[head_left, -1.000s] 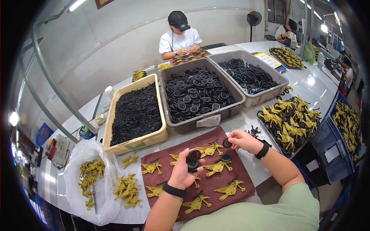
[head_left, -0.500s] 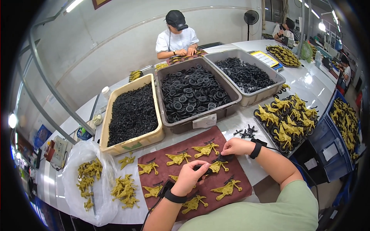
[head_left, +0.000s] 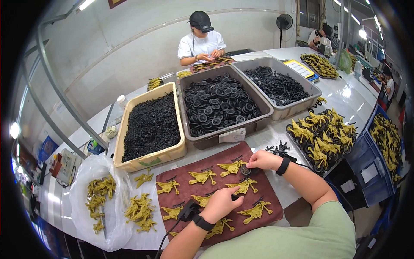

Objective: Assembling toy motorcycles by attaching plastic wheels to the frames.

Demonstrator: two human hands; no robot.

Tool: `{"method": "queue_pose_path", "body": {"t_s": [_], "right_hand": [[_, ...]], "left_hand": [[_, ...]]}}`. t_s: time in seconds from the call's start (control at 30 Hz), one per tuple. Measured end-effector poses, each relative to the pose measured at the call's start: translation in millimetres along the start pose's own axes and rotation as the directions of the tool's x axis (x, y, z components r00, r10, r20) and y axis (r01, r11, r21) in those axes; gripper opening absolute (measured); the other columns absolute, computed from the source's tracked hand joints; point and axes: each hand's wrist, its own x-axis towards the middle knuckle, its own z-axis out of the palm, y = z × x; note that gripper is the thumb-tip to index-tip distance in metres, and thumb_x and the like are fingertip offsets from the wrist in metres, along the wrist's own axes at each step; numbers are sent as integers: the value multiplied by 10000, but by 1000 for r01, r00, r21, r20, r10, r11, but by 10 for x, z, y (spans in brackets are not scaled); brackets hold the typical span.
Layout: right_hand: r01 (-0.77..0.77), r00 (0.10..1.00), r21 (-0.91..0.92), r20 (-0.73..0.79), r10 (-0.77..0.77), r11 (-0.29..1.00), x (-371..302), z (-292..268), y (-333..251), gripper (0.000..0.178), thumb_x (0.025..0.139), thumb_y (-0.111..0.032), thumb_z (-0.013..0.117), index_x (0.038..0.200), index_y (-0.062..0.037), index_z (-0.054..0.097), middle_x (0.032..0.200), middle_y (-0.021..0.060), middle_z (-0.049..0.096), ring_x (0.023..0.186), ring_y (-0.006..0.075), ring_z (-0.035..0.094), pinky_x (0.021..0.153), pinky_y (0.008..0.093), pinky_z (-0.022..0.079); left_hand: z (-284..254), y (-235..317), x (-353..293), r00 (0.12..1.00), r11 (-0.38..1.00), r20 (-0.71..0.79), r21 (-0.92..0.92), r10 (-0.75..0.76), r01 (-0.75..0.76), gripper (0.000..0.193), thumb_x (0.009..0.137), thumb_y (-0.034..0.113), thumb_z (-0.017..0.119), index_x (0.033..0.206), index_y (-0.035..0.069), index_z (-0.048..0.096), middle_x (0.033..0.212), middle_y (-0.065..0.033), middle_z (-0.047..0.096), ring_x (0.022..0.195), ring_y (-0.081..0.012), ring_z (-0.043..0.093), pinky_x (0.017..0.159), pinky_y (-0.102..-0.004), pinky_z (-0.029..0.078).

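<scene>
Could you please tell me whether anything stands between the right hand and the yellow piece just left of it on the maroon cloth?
Only a black wheel at the fingers of the right hand, near the right end of the yellow piece. Nothing else visible is between.

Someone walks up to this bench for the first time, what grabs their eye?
Probably the gray-brown tub heaped with black wheels mid-table, between a cream tub and a gray tub of small black parts. Next, nearer the camera, yellow pieces spread on a dark red mat, where the right hand holds a black wheel.
</scene>
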Motion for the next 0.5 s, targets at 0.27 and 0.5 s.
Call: {"method": "queue_pose_path", "body": {"t_s": [0.27, 0.5], "right_hand": [[3, 999, 7, -36, -2, 1000, 12, 64, 11, 330, 808, -307, 705, 867, 17, 701, 715, 102, 660, 651, 161, 587, 621, 311, 470], [-27, 998, 13, -54, 28, 1000, -22, 20, -102, 325, 817, -307, 696, 867, 14, 699, 690, 82, 643, 617, 148, 564, 583, 304, 459]], "left_hand": [[42, -3, 166, 973, 958, -230, 283, 29, 38, 431, 790, 331, 636, 1151, 95, 638, 881, -183, 659, 845, -318, 645, 700, -411, 521], [-35, -258, 638, 895, 710, -405, 685, 188, 160, 172, 737, 263, 722, 797, 106, 685, 831, -91, 571, 779, -280, 612, 626, -388, 526]]}}
